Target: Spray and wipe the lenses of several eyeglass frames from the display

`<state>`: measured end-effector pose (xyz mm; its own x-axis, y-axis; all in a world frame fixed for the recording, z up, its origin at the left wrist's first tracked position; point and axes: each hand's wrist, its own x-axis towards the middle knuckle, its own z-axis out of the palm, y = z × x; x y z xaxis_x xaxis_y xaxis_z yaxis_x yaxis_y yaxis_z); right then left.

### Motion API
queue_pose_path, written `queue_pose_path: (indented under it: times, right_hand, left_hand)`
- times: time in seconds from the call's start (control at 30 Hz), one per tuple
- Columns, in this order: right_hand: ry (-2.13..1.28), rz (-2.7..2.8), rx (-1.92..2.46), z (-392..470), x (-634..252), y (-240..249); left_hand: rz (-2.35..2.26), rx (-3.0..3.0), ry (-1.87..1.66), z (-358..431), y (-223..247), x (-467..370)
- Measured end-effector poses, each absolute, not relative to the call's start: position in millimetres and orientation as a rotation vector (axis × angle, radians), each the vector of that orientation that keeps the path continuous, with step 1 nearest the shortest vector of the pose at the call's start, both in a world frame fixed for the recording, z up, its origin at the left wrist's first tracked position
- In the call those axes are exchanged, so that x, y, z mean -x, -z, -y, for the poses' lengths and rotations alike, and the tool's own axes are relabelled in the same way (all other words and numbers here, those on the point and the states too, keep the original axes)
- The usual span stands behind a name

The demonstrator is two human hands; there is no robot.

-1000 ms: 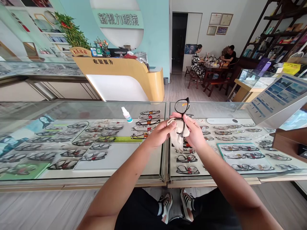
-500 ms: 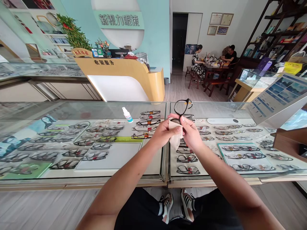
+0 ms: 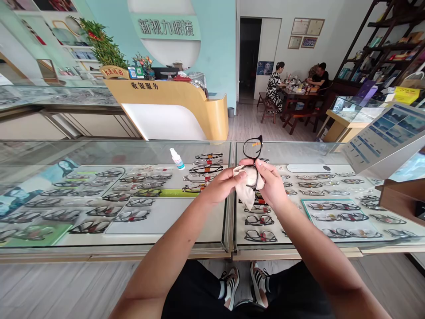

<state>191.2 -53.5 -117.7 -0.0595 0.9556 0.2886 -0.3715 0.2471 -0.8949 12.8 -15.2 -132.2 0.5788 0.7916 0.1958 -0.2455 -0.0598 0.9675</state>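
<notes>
My left grip pinches the cream cloth over the lower lens of the black-framed glasses, and my right grip holds their middle, above the bench's centre seam; the spray bottle stands left, near the far edge

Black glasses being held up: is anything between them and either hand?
Yes, a pale cloth lies between the fingers of the left hand and the lower lens of the black glasses. Nothing visible separates the right hand from them near the bridge.
</notes>
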Motion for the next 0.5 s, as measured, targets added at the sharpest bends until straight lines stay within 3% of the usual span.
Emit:
queue_pose_path:
  times: [0.5]
  right_hand:
    - [-1.153, 1.293, 0.713, 50, -183, 132]
  left_hand:
    - [-0.656, -1.372, -1.047, 22, 134, -29]
